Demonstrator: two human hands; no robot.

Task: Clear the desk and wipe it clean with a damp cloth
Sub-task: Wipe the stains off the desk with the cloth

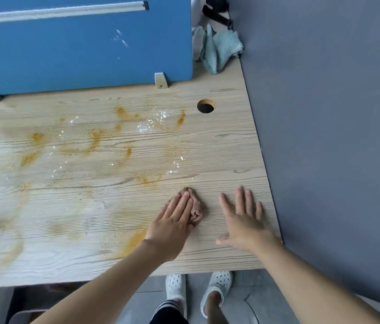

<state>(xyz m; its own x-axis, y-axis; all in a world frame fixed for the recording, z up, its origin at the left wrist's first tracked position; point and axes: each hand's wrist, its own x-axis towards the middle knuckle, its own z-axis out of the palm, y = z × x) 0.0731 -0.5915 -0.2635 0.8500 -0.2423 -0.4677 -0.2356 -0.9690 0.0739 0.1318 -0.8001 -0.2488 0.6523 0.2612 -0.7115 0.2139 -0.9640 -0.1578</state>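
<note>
I see my left hand [172, 222] lying flat on a small brown cloth [197, 209], fingers straight and close together, pressing it down onto the tabletop [231, 148]. Nothing is gripped; the cloth is bunched under the fingertips and sticks out past them on the right side. It sits toward the near right part of the tabletop, just beside a patch of orange powder [148, 180].

My right hand [242, 222] is released too, palm down and fingers spread. It lies a little to the right of the cloth without touching it, near the right edge. I cannot tell whether the palm actually rests on the wood or hangs just above it.

Orange-yellow smears [95, 139] run across most of the wood-grain surface to the left and beyond the cloth, mixed with scattered white grains [144, 128]. A round cable hole [205, 106] is cut near the far right. A blue partition [79, 47] stands along the back edge on metal brackets [161, 80]. A teal cloth [221, 49] lies crumpled in the far right corner against the grey wall [324, 113]. Below the near edge I see two white perforated slippers [176, 286] on the floor.
</note>
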